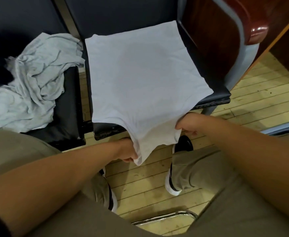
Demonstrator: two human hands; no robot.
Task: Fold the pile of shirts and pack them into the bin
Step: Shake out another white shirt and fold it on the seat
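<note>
Holding the white shirt [140, 74] by its near edge, both hands have their fingers curled shut on cloth. The left hand [127, 152] grips a bunched bit at the near left, and the cloth drapes over its knuckles. The right hand [189, 124] pinches the near right edge in its curled fingers. Most of the shirt lies flat on the black chair seat [217, 93]. The near part hangs off the front of the seat, above the floor [149, 182].

The shirt looks thin, soft and very light. It will bend anywhere and will not keep a shape by itself, so 1 hand alone would let it flop and crease. I think 2 holds, well apart on the same edge, are the best way, because the pull between them makes the cloth smooth. The cloth should not slip much in the fingers and it cannot break. It could slide off the smooth seat if tugged too hard.

A messy heap of grey shirts [34, 79] lies on the left seat [68, 103], not folded yet. I cannot see the bin anywhere, so packing seems a long way off.
</note>
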